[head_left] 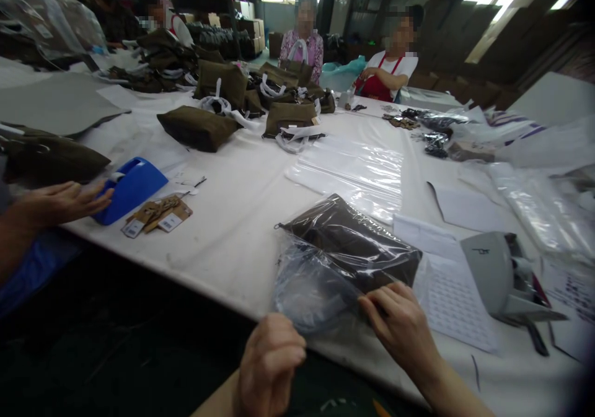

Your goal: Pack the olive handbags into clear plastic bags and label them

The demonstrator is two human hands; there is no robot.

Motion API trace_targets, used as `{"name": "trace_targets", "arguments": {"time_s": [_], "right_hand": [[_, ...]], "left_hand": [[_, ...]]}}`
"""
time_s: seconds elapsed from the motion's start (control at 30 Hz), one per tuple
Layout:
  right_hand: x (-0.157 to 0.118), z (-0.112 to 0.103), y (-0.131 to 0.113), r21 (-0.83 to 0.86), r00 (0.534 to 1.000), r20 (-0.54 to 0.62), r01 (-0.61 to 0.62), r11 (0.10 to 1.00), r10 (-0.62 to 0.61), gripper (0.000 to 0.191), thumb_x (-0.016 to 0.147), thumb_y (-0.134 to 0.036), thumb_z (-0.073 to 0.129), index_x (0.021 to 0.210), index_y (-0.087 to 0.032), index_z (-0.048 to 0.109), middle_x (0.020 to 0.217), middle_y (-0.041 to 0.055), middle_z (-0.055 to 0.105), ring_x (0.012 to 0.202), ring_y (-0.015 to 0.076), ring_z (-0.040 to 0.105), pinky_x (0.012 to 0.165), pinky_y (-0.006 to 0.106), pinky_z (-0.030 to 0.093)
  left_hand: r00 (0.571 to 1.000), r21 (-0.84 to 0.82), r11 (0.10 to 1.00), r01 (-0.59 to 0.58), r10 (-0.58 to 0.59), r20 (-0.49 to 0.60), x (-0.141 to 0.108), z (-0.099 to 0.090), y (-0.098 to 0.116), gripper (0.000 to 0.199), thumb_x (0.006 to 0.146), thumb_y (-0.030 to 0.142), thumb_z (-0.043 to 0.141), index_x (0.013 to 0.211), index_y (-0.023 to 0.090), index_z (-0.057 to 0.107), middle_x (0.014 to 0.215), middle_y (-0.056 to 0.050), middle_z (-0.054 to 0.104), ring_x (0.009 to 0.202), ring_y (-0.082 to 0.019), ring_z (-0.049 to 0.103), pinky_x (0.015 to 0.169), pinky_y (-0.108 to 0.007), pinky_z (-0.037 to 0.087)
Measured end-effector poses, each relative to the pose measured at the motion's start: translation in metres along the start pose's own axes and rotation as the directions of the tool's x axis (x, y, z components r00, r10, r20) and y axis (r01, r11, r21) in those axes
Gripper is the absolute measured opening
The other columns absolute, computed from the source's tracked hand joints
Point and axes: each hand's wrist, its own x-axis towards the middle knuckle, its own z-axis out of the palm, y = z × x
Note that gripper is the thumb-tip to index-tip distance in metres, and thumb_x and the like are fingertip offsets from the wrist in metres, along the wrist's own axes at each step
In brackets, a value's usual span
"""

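Well, bag (357, 240), clear plastic (309, 293); right hand (402, 318) (pinching)

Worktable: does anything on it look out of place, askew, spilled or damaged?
Nothing plainly spilled or damaged. The olive bags toward the far side look untidy, heaped at differing angles. Near the right hand, the clear plastic around the dark bag looks loose and wrinkled.

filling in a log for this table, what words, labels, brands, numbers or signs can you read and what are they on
No text reads clearly.
Barcoded tags: too small.
White sheet: printed rows, too blurred.
Gray tape dispenser: dark mark, unreadable.
Paper at far right: dark characters, too blurred.
Red apron: faint lettering, too small.
Clear plastic bag: no writing I can make out.
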Motion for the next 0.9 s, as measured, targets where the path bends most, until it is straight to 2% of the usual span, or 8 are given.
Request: {"name": "trace_targets", "arguments": {"time_s": [0.07, 0.13, 0.27, 0.37, 0.5, 0.73, 0.83, 0.9], "right_hand": [[0.014, 0.003, -0.001, -0.066, 0.998, 0.029, -0.057, 0.996, 0.059, 0.029, 0.09, -0.031, 0.049, 0.063, -0.02, 0.053, 0.061, 0.0024, 0.054, 0.068, 0.0196, 0.045, 0.069, 0.036, 0.035], [0.022, 0.006, -0.002, -0.148, 0.994, 0.059, -0.08, 0.986, 0.09, 0.032, 0.09, -0.032, 0.048, 0.06, -0.02, 0.051, 0.059, 0.0022, 0.053, 0.066, 0.02, 0.046, 0.069, 0.036, 0.034], [0.024, 0.011, 0.0, -0.257, 0.993, 0.009, -0.108, 0.96, 0.114, 0.021, 0.088, -0.03, 0.05, 0.073, -0.019, 0.06, 0.061, 0.0035, 0.055, 0.065, 0.0206, 0.048, 0.067, 0.036, 0.036], [0.022, 0.018, 0.005, -0.257, 0.999, -0.048, 0.011, 0.966, -0.024, 0.025, 0.085, -0.025, 0.054, 0.109, -0.025, 0.061, 0.094, 0.0085, 0.062, 0.088, 0.025, 0.053, 0.079, 0.038, 0.039], [0.028, 0.03, 0.01, -0.279, 0.99, 0.004, 0.136, 0.951, -0.14, 0.031, 0.078, -0.03, 0.066, 0.108, -0.033, 0.062, 0.138, 0.0047, 0.043, 0.127, 0.0325, 0.032, 0.099, 0.047, 0.028], [0.044, 0.017, 0.015, -0.109, 0.992, 0.027, 0.124, 0.986, -0.122, 0.032, 0.079, -0.031, 0.064, 0.11, -0.027, 0.062, 0.139, 0.0074, 0.042, 0.129, 0.0322, 0.032, 0.103, 0.049, 0.03], [0.023, -0.014, 0.054, 0.113, 0.99, -0.135, 0.067, 0.991, -0.051, 0.027, 0.085, -0.026, 0.055, 0.112, -0.025, 0.06, 0.13, 0.0083, 0.049, 0.122, 0.0277, 0.042, 0.1, 0.045, 0.037], [-0.005, -0.037, 0.105, 0.226, 0.943, -0.289, -0.1, 0.969, 0.165, 0.022, 0.083, -0.029, 0.057, 0.104, -0.025, 0.062, 0.114, 0.0074, 0.058, 0.106, 0.0246, 0.054, 0.096, 0.043, 0.041]], "left_hand": [[0.947, 0.065, 0.981, -0.182, 0.157, 0.28, 0.011, 0.011, 0.005, 0.045, 0.086, 0.014, 0.044, 0.129, 0.026, 0.042, 0.105, -0.005, 0.067, 0.103, -0.019, 0.06, 0.092, -0.038, 0.05], [0.918, 0.254, 0.952, -0.171, 0.06, 0.393, 0.023, 0.031, -0.005, 0.05, 0.085, 0.013, 0.045, 0.135, 0.015, 0.037, 0.126, -0.011, 0.057, 0.123, -0.023, 0.046, 0.102, -0.042, 0.043], [0.933, 0.508, 0.858, -0.077, -0.118, 0.341, 0.038, 0.072, -0.053, 0.051, 0.09, 0.023, 0.041, 0.137, 0.007, 0.031, 0.141, -0.014, 0.039, 0.135, -0.028, 0.026, 0.107, -0.051, 0.032], [0.924, 0.565, 0.824, -0.042, -0.184, 0.336, 0.036, 0.086, -0.079, 0.052, 0.091, 0.025, 0.04, 0.139, 0.009, 0.029, 0.143, -0.013, 0.037, 0.136, -0.027, 0.022, 0.108, -0.052, 0.029], [0.949, 0.611, 0.79, -0.05, -0.154, 0.276, 0.03, 0.086, -0.084, 0.057, 0.09, 0.025, 0.043, 0.141, 0.009, 0.023, 0.144, -0.016, 0.033, 0.137, -0.028, 0.019, 0.108, -0.053, 0.026], [0.903, 0.621, 0.769, -0.156, -0.144, 0.405, 0.035, 0.09, -0.08, 0.054, 0.089, 0.025, 0.044, 0.14, 0.013, 0.029, 0.142, -0.009, 0.038, 0.137, -0.028, 0.018, 0.112, -0.052, 0.012], [0.895, 0.612, 0.782, -0.114, -0.186, 0.405, 0.036, 0.093, -0.084, 0.054, 0.09, 0.025, 0.042, 0.14, 0.014, 0.028, 0.142, -0.009, 0.039, 0.137, -0.027, 0.021, 0.111, -0.052, 0.018], [0.902, 0.596, 0.796, -0.101, -0.179, 0.393, 0.036, 0.093, -0.086, 0.053, 0.09, 0.023, 0.042, 0.141, 0.016, 0.028, 0.141, -0.009, 0.041, 0.136, -0.026, 0.022, 0.111, -0.051, 0.021]]}}
